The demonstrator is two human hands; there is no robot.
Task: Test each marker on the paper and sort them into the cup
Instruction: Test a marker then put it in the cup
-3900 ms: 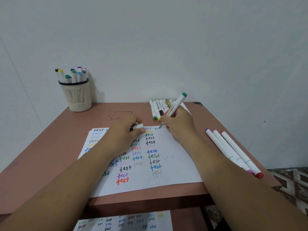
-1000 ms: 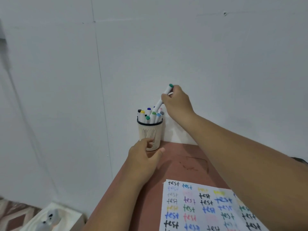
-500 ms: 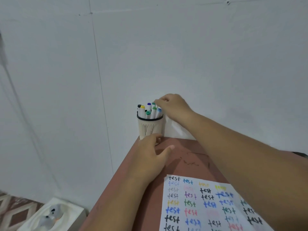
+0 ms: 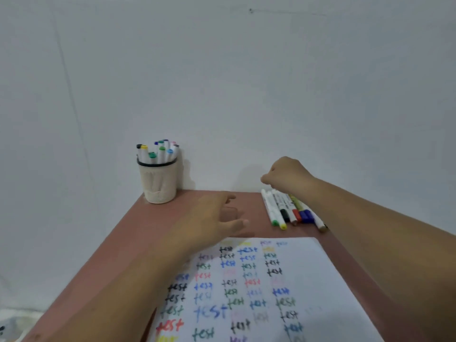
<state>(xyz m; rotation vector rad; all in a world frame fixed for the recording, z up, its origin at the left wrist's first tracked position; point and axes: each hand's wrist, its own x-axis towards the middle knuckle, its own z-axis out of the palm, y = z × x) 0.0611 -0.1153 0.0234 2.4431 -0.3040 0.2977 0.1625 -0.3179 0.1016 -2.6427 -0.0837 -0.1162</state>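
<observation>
Reddish-brown table (image 4: 138, 243) against wall, bearing cream mesh cup (image 4: 159, 183) of markers, row of loose white-barrelled markers (image 4: 286, 209), white paper sheet (image 4: 320, 275) of coloured "test" words.

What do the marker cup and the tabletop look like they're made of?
The cup looks like matte cream plastic, judging by its faint ribbed or mesh wall and the dark band at its rim; motion blur leaves the texture unsure. The tabletop looks like a smooth, reddish-brown painted or laminated board, flat and low in sheen; which one is unclear.

My left hand (image 4: 212, 218) is smeared by blur, my right hand (image 4: 286, 176) hides its own fingertips, and the paper (image 4: 320, 280) runs off the bottom edge.
</observation>
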